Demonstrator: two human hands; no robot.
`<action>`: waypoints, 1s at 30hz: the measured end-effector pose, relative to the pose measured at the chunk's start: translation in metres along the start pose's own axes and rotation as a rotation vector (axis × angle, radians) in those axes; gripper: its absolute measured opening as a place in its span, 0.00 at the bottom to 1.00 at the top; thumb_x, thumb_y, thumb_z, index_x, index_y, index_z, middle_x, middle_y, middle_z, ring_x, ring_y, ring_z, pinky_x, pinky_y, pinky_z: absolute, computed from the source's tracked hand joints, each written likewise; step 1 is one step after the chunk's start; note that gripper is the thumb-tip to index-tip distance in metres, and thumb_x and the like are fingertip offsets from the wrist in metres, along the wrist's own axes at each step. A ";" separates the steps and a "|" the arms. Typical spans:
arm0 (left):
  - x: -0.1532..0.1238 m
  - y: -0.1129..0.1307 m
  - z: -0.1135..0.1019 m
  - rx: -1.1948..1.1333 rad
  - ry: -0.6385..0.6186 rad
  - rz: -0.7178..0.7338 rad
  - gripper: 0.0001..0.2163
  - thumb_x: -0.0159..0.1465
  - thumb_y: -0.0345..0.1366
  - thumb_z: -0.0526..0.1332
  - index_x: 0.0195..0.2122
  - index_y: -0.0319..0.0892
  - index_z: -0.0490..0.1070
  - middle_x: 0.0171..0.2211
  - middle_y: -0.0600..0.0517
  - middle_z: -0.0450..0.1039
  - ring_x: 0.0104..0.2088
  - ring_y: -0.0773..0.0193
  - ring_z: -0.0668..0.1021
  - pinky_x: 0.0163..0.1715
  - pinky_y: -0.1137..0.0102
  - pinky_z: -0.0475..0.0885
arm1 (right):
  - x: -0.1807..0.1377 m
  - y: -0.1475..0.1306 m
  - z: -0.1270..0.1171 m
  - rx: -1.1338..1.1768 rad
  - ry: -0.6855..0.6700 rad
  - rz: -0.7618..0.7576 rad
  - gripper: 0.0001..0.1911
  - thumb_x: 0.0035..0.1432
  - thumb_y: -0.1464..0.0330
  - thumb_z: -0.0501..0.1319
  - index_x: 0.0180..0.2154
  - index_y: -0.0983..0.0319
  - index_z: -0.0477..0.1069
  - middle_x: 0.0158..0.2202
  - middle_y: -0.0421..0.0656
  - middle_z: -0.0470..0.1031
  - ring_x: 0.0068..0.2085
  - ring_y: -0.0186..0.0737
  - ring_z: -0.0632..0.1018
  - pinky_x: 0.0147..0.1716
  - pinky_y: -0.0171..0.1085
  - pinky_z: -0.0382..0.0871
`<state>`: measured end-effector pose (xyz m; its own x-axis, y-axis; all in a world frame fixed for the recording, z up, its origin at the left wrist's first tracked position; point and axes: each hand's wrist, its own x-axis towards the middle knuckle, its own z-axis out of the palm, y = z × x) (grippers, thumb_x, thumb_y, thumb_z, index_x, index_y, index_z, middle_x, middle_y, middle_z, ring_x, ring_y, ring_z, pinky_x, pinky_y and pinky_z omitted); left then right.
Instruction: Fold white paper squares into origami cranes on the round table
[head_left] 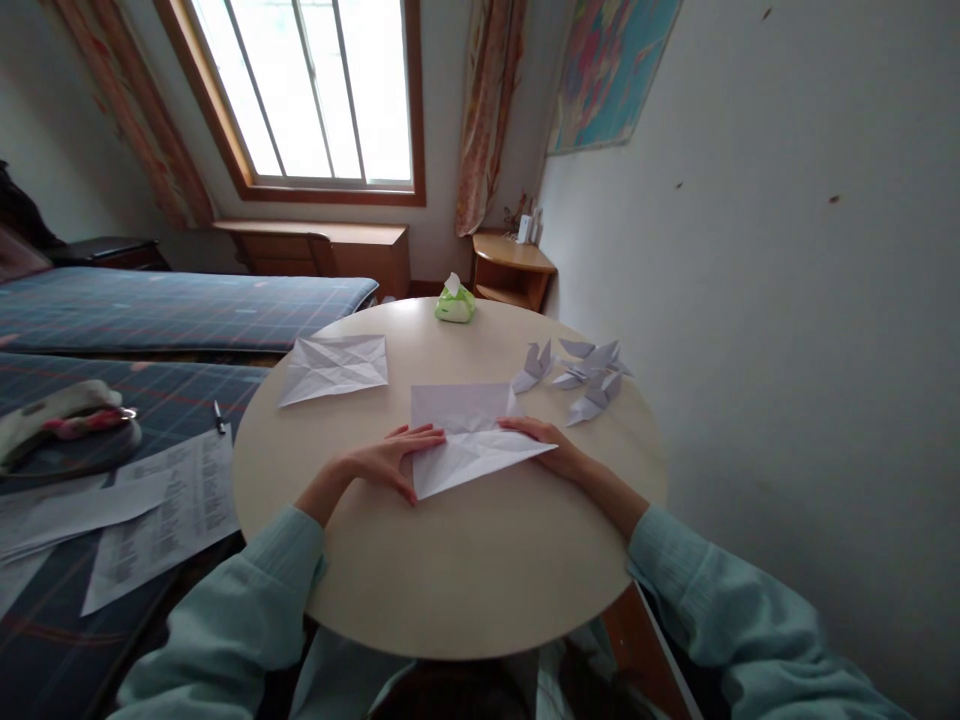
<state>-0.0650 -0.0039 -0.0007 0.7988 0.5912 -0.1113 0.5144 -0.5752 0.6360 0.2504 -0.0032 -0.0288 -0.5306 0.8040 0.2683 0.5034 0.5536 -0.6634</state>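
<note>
We rest left hand [394, 460], fingers spread, on creased paper [476, 462]; right hand [546, 440] touches right edge, grip unclear. Likely light, easily creased: best held by edges.

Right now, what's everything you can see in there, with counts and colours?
table: 1, cream, centre
paper: 1, white, table's middle
creased sheet: 1, white, table's far left
folded shapes: several, white, table's right
tissues: 1 pack, green and white, table's far edge
beds: 2, blue plaid, left
bag: 1, whitish, on near bed
printed sheets: several, white, on near bed
pen: 1, dark, on near bed
window: 1, brown-framed, far end
curtains: 2, orange, flanking window
desk: 1, brown, below window
shelf: 1, brown, far corner
map: 1, mostly blue, right wall
left hand: 1, bare, paper's left side
right hand: 1, bare, paper's right side
sleeves: 2, pale green, lower left and right
</note>
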 end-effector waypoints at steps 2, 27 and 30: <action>0.000 -0.002 0.001 0.005 -0.002 0.014 0.45 0.39 0.48 0.68 0.58 0.52 0.49 0.60 0.50 0.46 0.60 0.51 0.47 0.57 0.56 0.35 | 0.001 0.003 0.001 -0.006 0.032 -0.042 0.21 0.55 0.59 0.53 0.49 0.60 0.65 0.51 0.47 0.67 0.52 0.44 0.67 0.52 0.45 0.58; 0.023 0.009 0.024 0.036 0.697 -0.455 0.16 0.51 0.44 0.60 0.35 0.37 0.68 0.25 0.52 0.71 0.26 0.64 0.71 0.25 0.74 0.63 | 0.001 -0.011 0.004 -0.206 0.140 0.209 0.16 0.53 0.61 0.52 0.18 0.64 0.60 0.21 0.40 0.64 0.23 0.32 0.64 0.23 0.31 0.55; 0.023 0.011 0.025 -0.021 0.701 -0.449 0.26 0.49 0.41 0.62 0.48 0.37 0.60 0.29 0.51 0.72 0.28 0.64 0.72 0.28 0.73 0.64 | -0.001 -0.017 0.002 -0.270 0.109 0.160 0.13 0.49 0.65 0.55 0.17 0.64 0.60 0.25 0.41 0.65 0.26 0.32 0.65 0.25 0.31 0.56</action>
<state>-0.0333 -0.0111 -0.0148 0.1358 0.9809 0.1396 0.7262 -0.1944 0.6594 0.2408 -0.0137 -0.0194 -0.3615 0.8959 0.2584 0.7446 0.4442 -0.4983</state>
